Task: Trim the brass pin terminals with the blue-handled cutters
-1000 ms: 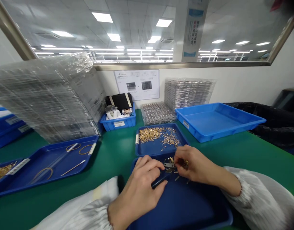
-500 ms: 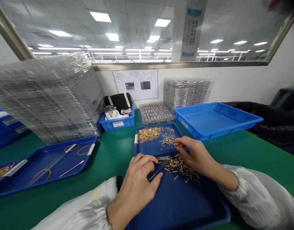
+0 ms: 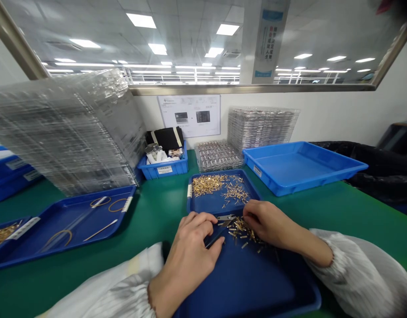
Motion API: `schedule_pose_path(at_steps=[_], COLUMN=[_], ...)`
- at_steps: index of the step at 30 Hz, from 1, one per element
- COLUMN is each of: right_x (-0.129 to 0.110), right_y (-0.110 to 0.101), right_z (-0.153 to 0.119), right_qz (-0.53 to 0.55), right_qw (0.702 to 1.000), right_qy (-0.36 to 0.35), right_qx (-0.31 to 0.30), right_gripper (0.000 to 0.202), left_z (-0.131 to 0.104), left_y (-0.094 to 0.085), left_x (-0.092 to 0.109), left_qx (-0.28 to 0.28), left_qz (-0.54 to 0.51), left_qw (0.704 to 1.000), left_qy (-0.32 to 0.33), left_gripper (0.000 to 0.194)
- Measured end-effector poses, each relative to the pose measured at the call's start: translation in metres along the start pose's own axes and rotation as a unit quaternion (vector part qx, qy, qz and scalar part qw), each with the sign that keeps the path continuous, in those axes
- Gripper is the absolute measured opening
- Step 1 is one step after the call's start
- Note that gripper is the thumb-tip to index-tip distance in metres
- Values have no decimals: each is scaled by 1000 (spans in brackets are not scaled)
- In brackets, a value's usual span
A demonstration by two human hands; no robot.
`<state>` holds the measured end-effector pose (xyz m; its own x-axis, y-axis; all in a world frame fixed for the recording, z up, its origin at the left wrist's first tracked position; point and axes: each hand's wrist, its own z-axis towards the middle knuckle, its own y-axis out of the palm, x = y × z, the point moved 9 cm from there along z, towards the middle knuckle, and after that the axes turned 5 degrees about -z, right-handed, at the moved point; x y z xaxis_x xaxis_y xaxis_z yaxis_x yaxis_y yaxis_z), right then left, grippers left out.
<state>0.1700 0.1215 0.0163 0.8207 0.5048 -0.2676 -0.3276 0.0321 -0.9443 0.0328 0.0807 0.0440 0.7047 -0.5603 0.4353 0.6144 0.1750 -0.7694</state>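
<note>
My left hand (image 3: 193,251) is wrapped round a pair of small pliers (image 3: 226,217) with dark handles, their metal jaws pointing right. At the jaws' right lies a heap of small gold metal pins (image 3: 239,229) in the near dark blue tray (image 3: 239,282). My right hand (image 3: 269,223) is over that heap, its fingers curled and pressed together at the far edge. What its fingertips hold, if anything, is hidden. Just beyond, a smaller blue tray (image 3: 206,206) bears a dense pile of thin gold pins (image 3: 208,183) and a looser scatter on its right.
A large blue tray (image 3: 299,165) stands at the right, before a black-lined bin (image 3: 382,176). Clear plastic trays (image 3: 263,130) are stacked at the back. On the left are a tall wrapped stack (image 3: 64,132), a blue box (image 3: 165,170) and a tray with rubber bands and a swab (image 3: 102,229).
My right hand has come down and nearer, from the far tray's edge to the heap in the near tray, its fingers curling in. The left hand keeps its hold on the pliers.
</note>
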Motion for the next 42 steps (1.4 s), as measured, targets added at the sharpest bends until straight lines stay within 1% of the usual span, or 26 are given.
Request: schedule_pose_path(at_steps=[4,8,11,14,18,23,29,34,42], right_x=[1,0,-2,-7,-14,-20,-27,-20,-18], right_y=[3,5,-1,-10,-16,-16,-16,-17,-13], right_z=[-1,-1,0,1,0,-1,-3,-2,-2], right_qz=[-14,-15,51,127,176,181,166,173,189], right_qw=[1000,1000,999,991,983,982,981,981,981], right_qy=[0,-10,-12,-23,-35,-50,-92,-63,-28], right_qx=[-19,-26,-1,25,39,36,45,60,45], right_gripper=[11,17,16,15,14,14,16,14,15], left_z=[0,0,0,0,-1,-2,-2,-3,-4], left_y=[0,1,1,2,4,5,4,2,2], left_x=[-1,-1,-1,3,9,11,14,14,15], left_qx=[-2,-8,-8,-16,-27,-37,-35,-17,-15], left_qz=[-2,-3,-1,-16,-52,-62,-48,-19,-18], left_qw=[1000,1000,1000,1000,998,997,997,998,998], left_qy=[-2,-7,-11,-2,21,27,47,54,58], left_gripper=[21,21,21,23,22,21,18,15,16])
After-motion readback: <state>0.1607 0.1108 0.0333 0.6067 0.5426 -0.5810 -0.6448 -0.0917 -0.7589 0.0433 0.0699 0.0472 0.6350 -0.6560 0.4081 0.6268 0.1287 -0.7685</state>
